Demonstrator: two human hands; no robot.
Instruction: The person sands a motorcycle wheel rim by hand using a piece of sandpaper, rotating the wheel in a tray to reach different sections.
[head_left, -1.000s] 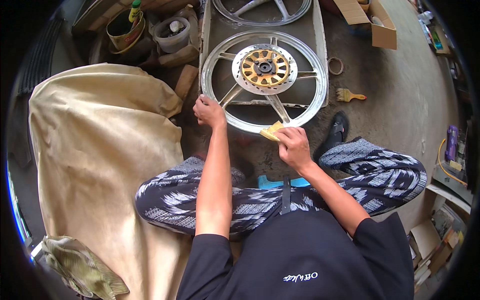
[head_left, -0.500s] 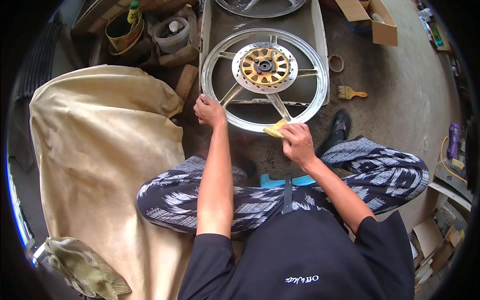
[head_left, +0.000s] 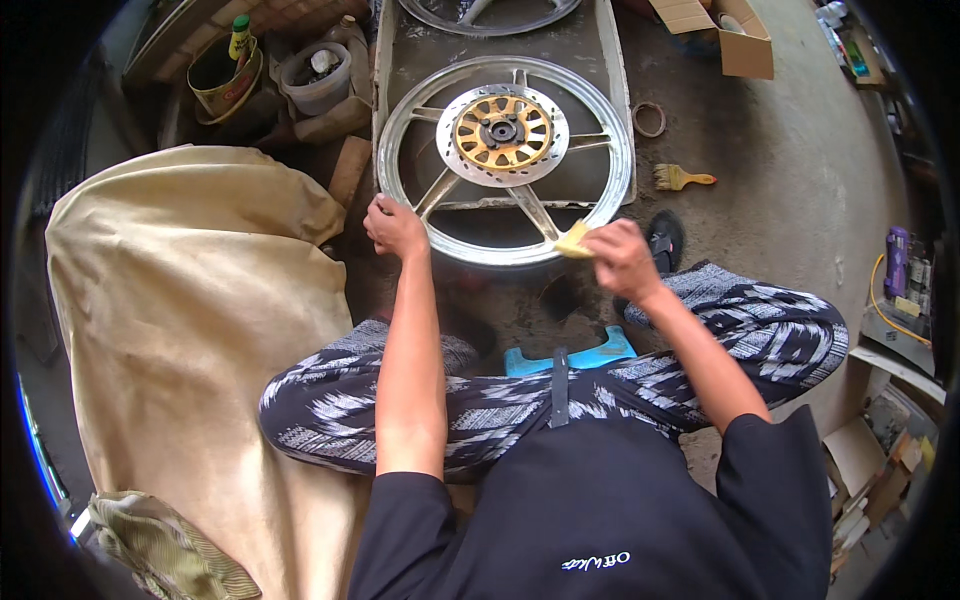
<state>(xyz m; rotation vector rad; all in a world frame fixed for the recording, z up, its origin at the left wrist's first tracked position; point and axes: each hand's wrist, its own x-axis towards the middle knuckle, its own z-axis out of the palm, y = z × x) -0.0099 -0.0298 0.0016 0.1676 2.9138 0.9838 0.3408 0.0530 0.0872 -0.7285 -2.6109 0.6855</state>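
Observation:
A silver motorcycle wheel [head_left: 533,210] with a drilled brake disc [head_left: 462,122] and a gold-coloured centre rests on a shallow tray [head_left: 382,50], its near edge overhanging the tray. My left hand [head_left: 396,226] is closed around the left side of the rim; the fingertips are partly hidden. Pinched in my right hand [head_left: 621,256] is a yellow folded piece [head_left: 574,240], like a thin pad or sandpaper, which touches the rim at the lower right. That hand is slightly blurred.
Further up the tray lies a second wheel [head_left: 490,20]. On the right are a paintbrush [head_left: 683,178], a ring [head_left: 649,120] and a cardboard box [head_left: 746,52]. Tubs [head_left: 318,95] stand back left; a tan cover [head_left: 200,300] spreads at my left. Below me is a blue stool [head_left: 525,362].
My right hand has moved the yellow piece rightward and up along the rim. My left hand keeps its place on the wheel. The whole view has shifted slightly.

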